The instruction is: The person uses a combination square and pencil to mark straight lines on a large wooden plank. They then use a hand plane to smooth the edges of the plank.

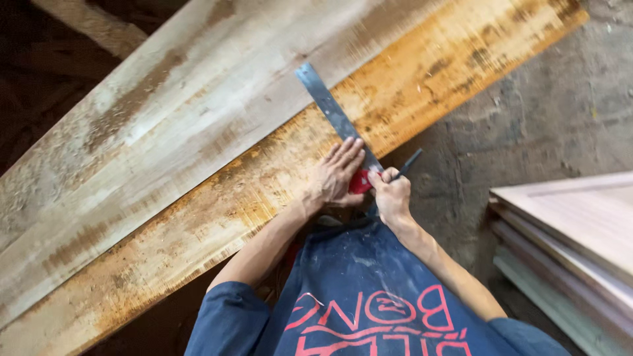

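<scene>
A long rough wooden plank (217,178) with orange-brown stains runs diagonally across the view. A metal square with a steel blade (328,105) and a red stock (360,182) lies across the plank near its edge. My left hand (336,175) lies flat with fingers spread, pressing the square onto the wood. My right hand (392,194) grips a dark pencil (405,165), its tip next to the blade at the plank's edge.
A second, paler plank (132,118) lies alongside on the far side. A stack of pale boards (567,244) sits at the right on the grey dirt floor (541,112). My blue shirt fills the bottom of the view.
</scene>
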